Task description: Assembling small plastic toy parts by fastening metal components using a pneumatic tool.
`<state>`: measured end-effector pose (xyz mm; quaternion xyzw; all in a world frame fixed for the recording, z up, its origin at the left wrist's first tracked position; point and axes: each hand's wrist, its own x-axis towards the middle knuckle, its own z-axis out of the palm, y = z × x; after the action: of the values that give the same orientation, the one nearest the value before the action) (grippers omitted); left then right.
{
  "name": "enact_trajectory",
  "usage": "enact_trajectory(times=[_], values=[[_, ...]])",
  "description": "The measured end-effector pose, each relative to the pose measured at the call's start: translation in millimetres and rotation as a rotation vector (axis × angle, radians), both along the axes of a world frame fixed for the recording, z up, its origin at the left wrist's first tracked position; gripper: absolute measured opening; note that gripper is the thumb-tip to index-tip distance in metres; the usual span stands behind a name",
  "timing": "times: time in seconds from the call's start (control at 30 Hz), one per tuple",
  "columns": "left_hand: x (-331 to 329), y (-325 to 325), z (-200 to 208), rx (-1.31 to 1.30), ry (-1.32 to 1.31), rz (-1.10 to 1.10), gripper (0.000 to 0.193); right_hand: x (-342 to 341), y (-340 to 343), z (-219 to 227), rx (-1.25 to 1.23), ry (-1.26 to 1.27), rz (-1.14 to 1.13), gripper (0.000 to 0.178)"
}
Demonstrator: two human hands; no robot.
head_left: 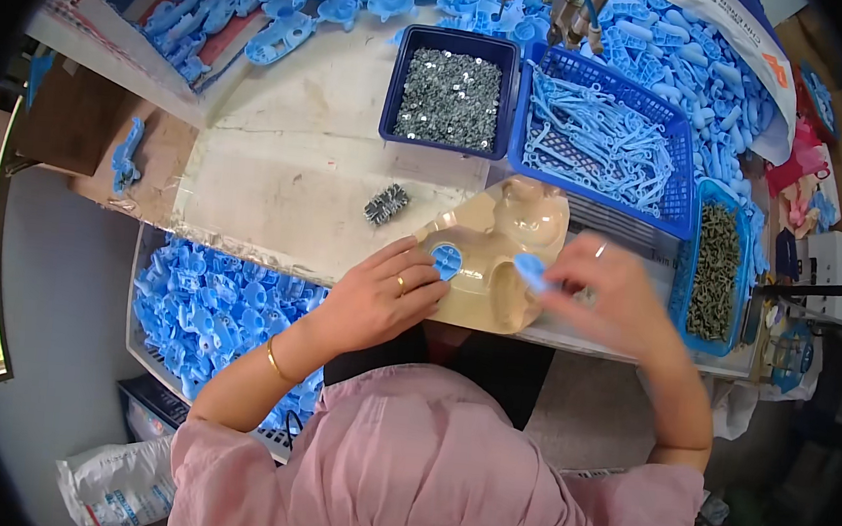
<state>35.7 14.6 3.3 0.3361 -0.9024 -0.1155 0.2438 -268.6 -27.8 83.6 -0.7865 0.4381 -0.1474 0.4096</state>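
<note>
A tan moulded tray (477, 302) with rounded hollows lies at the table's front edge. In its left part sits a round blue plastic part (447, 261). My left hand (389, 290) rests over the tray's left side, fingers bent and held close together, their tips against that round part; the thumb is hidden. Above the right side of the tray, my right hand (602, 282) is blurred by motion. Between its thumb and fingers it pinches a small blue plastic piece (531, 270), whose exact kind I cannot make out.
Behind the tray stand a dark blue bin (390, 102) of small metal parts and a blue basket (688, 200) of thin blue pieces. A light blue tub (680, 313) of screws is at right. A dark metallic cluster (386, 204) lies left. Tool heads (573, 23) hang behind.
</note>
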Motion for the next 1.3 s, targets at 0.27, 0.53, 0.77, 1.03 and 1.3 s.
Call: enact_trajectory(times=[0.27, 0.53, 0.77, 1.03, 1.3], values=[[14, -27, 7, -0.034, 0.201, 0.09, 0.025, 22, 38, -41, -0.5, 0.245, 0.273, 0.021], [24, -238, 13, -0.016, 0.585, 0.337, 0.017, 29, 28, -22, -0.389, 0.194, 0.133, 0.02], [-55, -384, -12, 0.127, 0.052, 0.47, 0.031, 25, 30, -22, -0.354, 0.172, 0.025, 0.018], [-62, -443, -5, 0.224, -0.073, 0.385, 0.03, 23, 30, -21, -0.3, 0.163, -0.022, 0.017], [-11, -350, 53, -0.144, 0.697, 0.362, 0.034, 27, 24, -18, -0.34, 0.151, -0.048, 0.016]])
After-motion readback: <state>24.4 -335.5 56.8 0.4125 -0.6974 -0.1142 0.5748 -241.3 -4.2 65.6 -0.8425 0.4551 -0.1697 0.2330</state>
